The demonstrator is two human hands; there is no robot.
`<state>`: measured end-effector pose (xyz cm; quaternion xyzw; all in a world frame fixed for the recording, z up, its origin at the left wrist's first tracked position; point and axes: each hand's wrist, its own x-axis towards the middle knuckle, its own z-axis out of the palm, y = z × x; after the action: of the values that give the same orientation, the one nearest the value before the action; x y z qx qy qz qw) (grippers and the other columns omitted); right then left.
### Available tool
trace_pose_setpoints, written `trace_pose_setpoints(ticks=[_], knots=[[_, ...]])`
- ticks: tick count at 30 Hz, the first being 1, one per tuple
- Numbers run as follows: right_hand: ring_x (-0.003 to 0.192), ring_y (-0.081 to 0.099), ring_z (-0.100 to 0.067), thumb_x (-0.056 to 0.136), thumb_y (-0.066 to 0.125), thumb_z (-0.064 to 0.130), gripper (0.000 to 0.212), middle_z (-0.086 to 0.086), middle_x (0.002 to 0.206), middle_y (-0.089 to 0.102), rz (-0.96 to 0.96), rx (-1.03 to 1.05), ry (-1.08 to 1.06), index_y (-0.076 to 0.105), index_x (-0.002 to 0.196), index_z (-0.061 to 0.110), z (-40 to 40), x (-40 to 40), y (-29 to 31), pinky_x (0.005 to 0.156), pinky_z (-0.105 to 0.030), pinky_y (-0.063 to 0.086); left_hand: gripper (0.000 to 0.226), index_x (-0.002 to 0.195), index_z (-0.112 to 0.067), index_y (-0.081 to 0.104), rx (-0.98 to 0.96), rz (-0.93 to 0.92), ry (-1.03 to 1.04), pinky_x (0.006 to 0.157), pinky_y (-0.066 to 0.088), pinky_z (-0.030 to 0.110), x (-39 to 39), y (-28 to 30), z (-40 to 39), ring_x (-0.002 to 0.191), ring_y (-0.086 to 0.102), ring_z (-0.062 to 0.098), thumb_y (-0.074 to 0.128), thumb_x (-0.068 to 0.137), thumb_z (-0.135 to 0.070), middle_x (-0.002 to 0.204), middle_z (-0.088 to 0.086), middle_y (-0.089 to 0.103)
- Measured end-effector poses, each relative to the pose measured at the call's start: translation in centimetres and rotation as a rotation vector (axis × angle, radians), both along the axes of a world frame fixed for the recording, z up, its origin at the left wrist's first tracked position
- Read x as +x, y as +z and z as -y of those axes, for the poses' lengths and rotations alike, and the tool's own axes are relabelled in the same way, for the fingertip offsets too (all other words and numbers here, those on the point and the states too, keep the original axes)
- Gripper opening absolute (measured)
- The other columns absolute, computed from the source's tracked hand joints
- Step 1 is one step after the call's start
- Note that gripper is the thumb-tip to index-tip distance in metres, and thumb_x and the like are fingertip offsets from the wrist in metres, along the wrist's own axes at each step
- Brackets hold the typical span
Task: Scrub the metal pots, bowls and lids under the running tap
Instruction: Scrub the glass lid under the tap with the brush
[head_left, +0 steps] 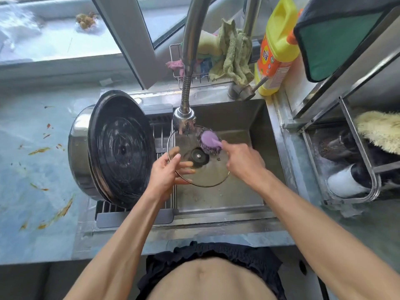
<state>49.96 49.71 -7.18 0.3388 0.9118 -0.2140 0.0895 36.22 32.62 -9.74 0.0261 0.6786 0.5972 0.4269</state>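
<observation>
While the glass lid [201, 169] is mid-scrub, the job looks only partly done.
Left hand [166, 174] fingers grip the lid's rim under the tap [185, 118]; right hand [242, 161] fingers hold the purple scrubber [210, 144] on the glass just beyond them — the big metal pot [86, 152] and its dark lid [121, 148] sit tipped left of the left fingers, whether washed I cannot tell.

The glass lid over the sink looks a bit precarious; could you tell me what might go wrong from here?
1. The left hand grips the glass lid only by its wet rim, so pressure from the purple brush in the right hand could make it slip and drop into the sink.
2. The big pot lies tilted on the drain rack and might roll if bumped.
</observation>
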Motion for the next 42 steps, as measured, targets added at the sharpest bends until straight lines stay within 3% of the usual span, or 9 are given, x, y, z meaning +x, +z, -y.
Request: trace_pose_setpoints(ticks=[5, 8, 13, 17, 21, 27, 33, 37, 42], knots=[[0.097, 0.064, -0.036, 0.083, 0.045, 0.004, 0.06, -0.012, 0.106, 0.067, 0.07, -0.114, 0.126, 0.049, 0.135, 0.033, 3.6, 2.2, -1.1, 0.065, -0.034, 0.04, 0.034, 0.114, -0.011, 0.062, -0.142, -0.132, -0.055, 0.044, 0.053, 0.028, -0.5, 0.4, -0.6, 0.071, 0.075, 0.027, 0.051, 0.105, -0.042, 0.09, 0.019, 0.077], [0.093, 0.062, -0.035, 0.089, 0.044, 0.006, 0.053, -0.011, 0.108, 0.066, 0.071, -0.16, 0.089, 0.055, 0.131, 0.036, 2.2, 2.3, -1.8, 0.064, -0.032, 0.039, 0.026, 0.1, -0.017, 0.062, -0.161, -0.163, -0.133, 0.044, 0.053, 0.027, 0.1, 0.3, -0.8, 0.072, 0.075, 0.029, 0.053, 0.105, -0.042, 0.091, 0.021, 0.076], [0.098, 0.061, -0.038, 0.094, 0.043, 0.013, 0.042, -0.014, 0.11, 0.067, 0.044, -0.109, -0.067, 0.059, 0.127, 0.033, 0.4, 2.8, -2.6, 0.067, -0.035, 0.042, 0.026, 0.129, -0.016, 0.058, -0.137, -0.129, -0.094, 0.043, 0.053, 0.028, -0.5, 0.5, -0.7, 0.07, 0.074, 0.027, 0.049, 0.109, -0.03, 0.098, 0.026, 0.075], [0.096, 0.062, -0.038, 0.098, 0.043, 0.018, 0.044, -0.014, 0.112, 0.069, -0.088, -0.128, -0.141, 0.054, 0.134, 0.04, 0.0, 1.1, -2.1, 0.073, -0.041, 0.052, 0.026, 0.124, -0.014, 0.059, -0.118, -0.106, -0.138, 0.044, 0.054, 0.028, 0.1, 0.9, -1.0, 0.064, 0.075, 0.022, 0.048, 0.109, -0.032, 0.091, 0.022, 0.076], [0.099, 0.065, -0.037, 0.095, 0.048, 0.018, 0.042, -0.012, 0.113, 0.071, -0.248, -0.197, 0.052, 0.055, 0.132, 0.036, 2.7, -0.8, -0.4, 0.078, -0.044, 0.055, 0.038, 0.107, -0.009, 0.064, -0.09, -0.089, -0.122, 0.044, 0.053, 0.026, 0.3, 1.1, -1.3, 0.063, 0.075, 0.023, 0.044, 0.108, -0.041, 0.086, 0.016, 0.078], [0.091, 0.066, -0.037, 0.093, 0.047, 0.015, 0.04, -0.011, 0.099, 0.07, -0.13, -0.063, 0.027, 0.056, 0.125, 0.036, 1.4, -0.8, -0.3, 0.066, -0.037, 0.049, 0.031, 0.109, -0.012, 0.062, -0.085, -0.167, -0.151, 0.051, 0.058, 0.031, -0.6, 1.5, -0.4, 0.067, 0.076, 0.029, 0.047, 0.107, -0.039, 0.086, 0.021, 0.077], [0.095, 0.064, -0.038, 0.089, 0.046, 0.01, 0.05, -0.012, 0.108, 0.071, -0.111, -0.045, -0.027, 0.052, 0.131, 0.036, 1.0, -1.1, -1.1, 0.064, -0.036, 0.04, 0.035, 0.113, -0.011, 0.06, -0.102, -0.165, -0.199, 0.06, 0.06, 0.035, -0.7, 1.0, -0.9, 0.069, 0.076, 0.029, 0.046, 0.107, -0.041, 0.083, 0.017, 0.078], [0.095, 0.065, -0.038, 0.091, 0.047, 0.015, 0.047, -0.011, 0.105, 0.071, -0.176, -0.079, 0.072, 0.051, 0.131, 0.038, 2.2, -0.9, 0.1, 0.067, -0.04, 0.052, 0.041, 0.115, -0.005, 0.061, -0.078, -0.114, -0.191, 0.055, 0.059, 0.03, -0.8, 0.8, -1.3, 0.07, 0.077, 0.028, 0.044, 0.108, -0.041, 0.085, 0.018, 0.078], [0.097, 0.066, -0.038, 0.087, 0.05, 0.01, 0.057, -0.014, 0.109, 0.068, -0.028, 0.0, 0.076, 0.044, 0.141, 0.03, 1.4, -1.2, 0.5, 0.07, -0.038, 0.045, 0.043, 0.118, -0.003, 0.062, -0.044, -0.089, -0.177, 0.051, 0.058, 0.028, -0.5, 0.4, -1.3, 0.065, 0.076, 0.027, 0.043, 0.108, -0.04, 0.086, 0.023, 0.077]])
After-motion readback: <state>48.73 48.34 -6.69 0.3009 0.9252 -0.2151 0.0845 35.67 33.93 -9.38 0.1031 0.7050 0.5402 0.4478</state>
